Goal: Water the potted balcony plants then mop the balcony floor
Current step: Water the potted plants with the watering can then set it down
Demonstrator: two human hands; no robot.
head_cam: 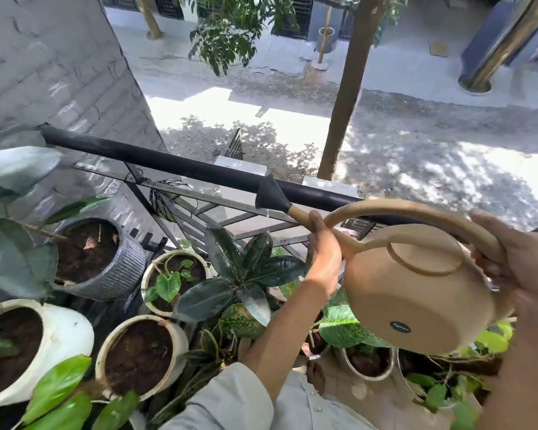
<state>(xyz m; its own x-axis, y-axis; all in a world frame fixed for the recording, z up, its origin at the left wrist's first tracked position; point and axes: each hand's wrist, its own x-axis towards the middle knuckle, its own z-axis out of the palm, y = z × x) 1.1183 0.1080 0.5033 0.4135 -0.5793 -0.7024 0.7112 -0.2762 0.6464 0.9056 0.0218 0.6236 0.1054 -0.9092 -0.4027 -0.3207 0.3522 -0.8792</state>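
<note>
Can [416,293] gripped: handle right hand [516,262], spout left hand [323,246].

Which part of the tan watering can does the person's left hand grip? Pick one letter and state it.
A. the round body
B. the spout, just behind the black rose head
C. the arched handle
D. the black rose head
B: the left hand curls round the tan spout of the watering can just behind the black rose head, while the right hand holds the arched handle.
</note>
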